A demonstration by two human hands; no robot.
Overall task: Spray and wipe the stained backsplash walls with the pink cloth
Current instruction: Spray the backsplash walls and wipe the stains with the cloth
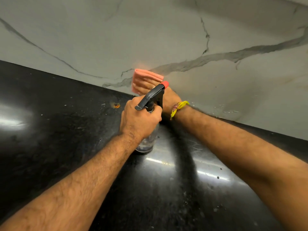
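My left hand (140, 117) grips the neck of a clear spray bottle (146, 142) with a black trigger head and a red nozzle; the bottle's base stands on the black counter. Behind the spray head, my right hand (170, 99) presses the folded pink cloth (146, 79) against the white marbled backsplash wall (166, 39), low down near the counter line. The spray head hides most of my right hand's fingers. A yellow thread band circles my right wrist. Brownish stains and wet drops show on the wall to the right of the cloth.
The glossy black counter (66, 130) carries crumbs, specks and an orange spot (116, 105) close to the wall. Ceiling lights reflect off the counter in bright streaks. Grey veins run across the wall.
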